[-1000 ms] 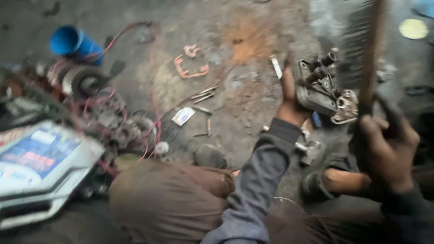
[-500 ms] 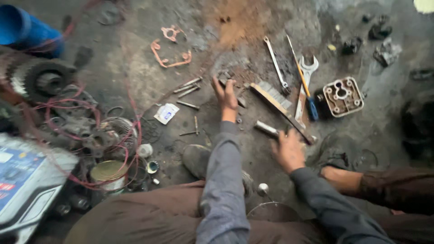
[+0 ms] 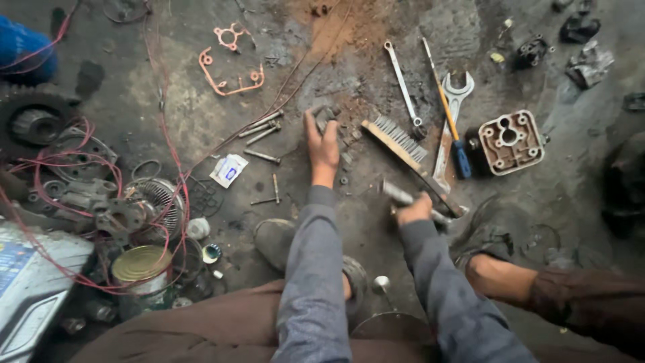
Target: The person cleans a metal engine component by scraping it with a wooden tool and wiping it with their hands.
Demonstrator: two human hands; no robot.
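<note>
My left hand (image 3: 323, 146) lies flat on the dirty floor with its fingers stretched onto a small dark metal piece (image 3: 328, 115) among loose bolts. My right hand (image 3: 412, 209) is closed around a short grey metal rod (image 3: 396, 193) low on the floor. Just beyond it lies a wire brush (image 3: 399, 140) with a wooden handle, touching neither hand. A square cast metal cover (image 3: 509, 142) with round holes rests to the right of the brush.
Two spanners (image 3: 402, 82) and a blue-handled screwdriver (image 3: 451, 131) lie past the brush. An orange gasket (image 3: 228, 81), loose bolts (image 3: 262, 128), a tin can (image 3: 140, 265), and engine parts tangled in red wire (image 3: 101, 202) fill the left. My shoes (image 3: 277, 240) and knees are near.
A second ago my hands held the cast cover and the wire brush up; both now lie on the floor. My left hand reached to the small parts, my right closed on the rod.
</note>
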